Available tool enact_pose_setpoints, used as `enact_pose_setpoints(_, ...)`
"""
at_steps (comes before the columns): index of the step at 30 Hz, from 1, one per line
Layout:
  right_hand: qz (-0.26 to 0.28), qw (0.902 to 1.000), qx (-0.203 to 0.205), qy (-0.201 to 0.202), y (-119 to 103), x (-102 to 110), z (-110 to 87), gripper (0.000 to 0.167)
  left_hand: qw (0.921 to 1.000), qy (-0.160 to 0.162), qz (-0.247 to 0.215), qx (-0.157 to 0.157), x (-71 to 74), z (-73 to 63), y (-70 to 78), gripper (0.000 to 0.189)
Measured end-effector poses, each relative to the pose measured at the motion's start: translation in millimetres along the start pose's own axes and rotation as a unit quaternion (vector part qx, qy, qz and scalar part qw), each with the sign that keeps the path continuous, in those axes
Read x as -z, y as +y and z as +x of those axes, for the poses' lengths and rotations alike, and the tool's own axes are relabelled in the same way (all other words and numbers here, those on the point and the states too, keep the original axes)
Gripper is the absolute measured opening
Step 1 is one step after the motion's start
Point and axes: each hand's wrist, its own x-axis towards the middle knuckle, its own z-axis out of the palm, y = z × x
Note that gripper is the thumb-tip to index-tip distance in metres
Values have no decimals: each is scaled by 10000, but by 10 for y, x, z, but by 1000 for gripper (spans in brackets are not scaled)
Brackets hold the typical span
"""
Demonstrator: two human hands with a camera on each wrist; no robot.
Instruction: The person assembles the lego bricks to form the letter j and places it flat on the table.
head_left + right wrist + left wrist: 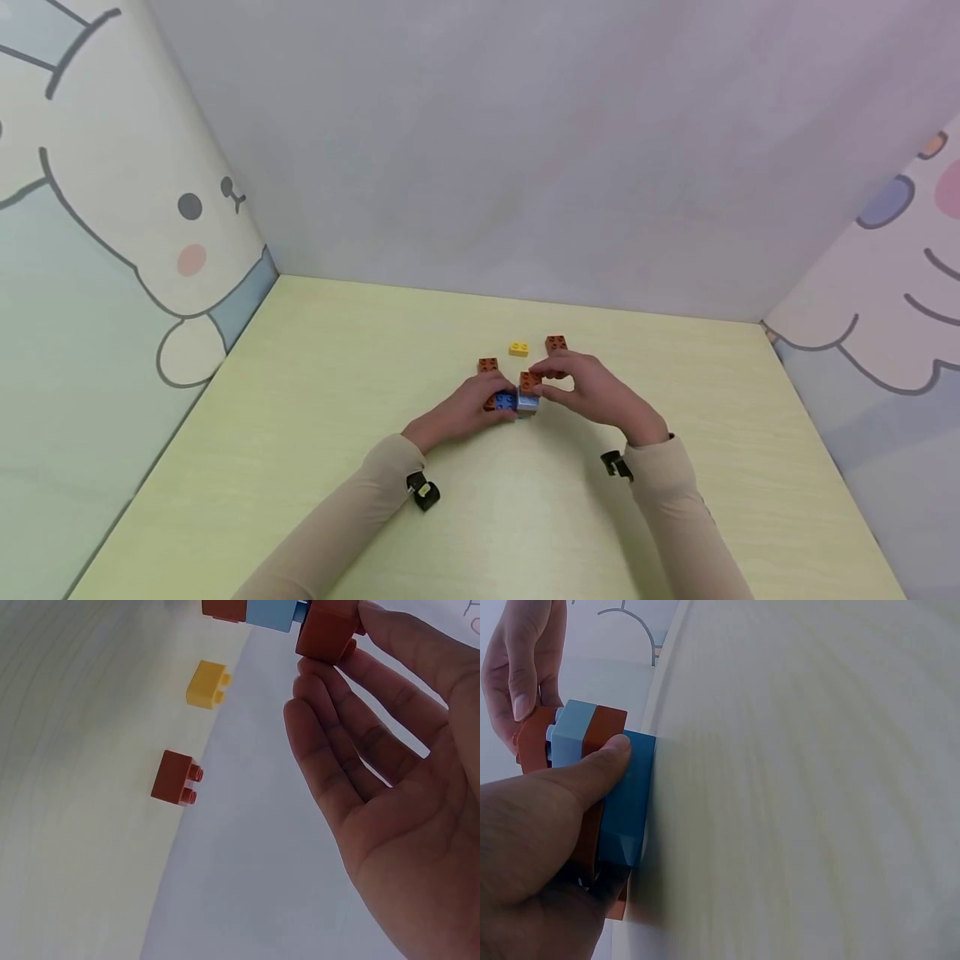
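My left hand (474,404) grips a small stack of toy building bricks low over the table, its thumb lying along the side. In the left wrist view a dark blue brick (628,806) forms the bottom, with a red-brown brick (606,729) over it and a light blue brick (571,731) on top. Blue studs (506,402) show between the left thumb and fingers in the head view. My right hand (596,392) pinches another red-brown brick (328,630) by thumb and fingertips, right at the light blue brick's studs, a thin gap showing between them.
Beyond the hands a yellow brick (518,350) lies on the pale table (360,350). One red-brown brick (556,343) sits behind the right hand, another (488,365) just past the left fingers. Walls (480,167) close in the table's back and sides.
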Motion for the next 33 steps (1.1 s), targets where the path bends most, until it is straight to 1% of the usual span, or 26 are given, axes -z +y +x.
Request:
enact_pose_setpoints(5,-25,10000,-9,-72,1,-2,-7,32,10000,9,-15,-42,-6,3,-7,42)
enact_pose_setpoints(13,5,9998,-32,-220,-15,9,-14,32,10000,-46,38,-23,-4,9,-10,42)
enact_pose_setpoints(17,48,9997,39,-257,-15,8,-22,32,10000,-80,52,11,6,8,1,43)
enact_pose_setpoints(24,107,9996,-39,-272,-24,2,-7,32,10000,-56,25,-3,4,9,-7,41)
enact_pose_setpoints(33,-185,9993,237,-228,-32,7,20,28,10000,-36,-29,-16,4,13,-14,39)
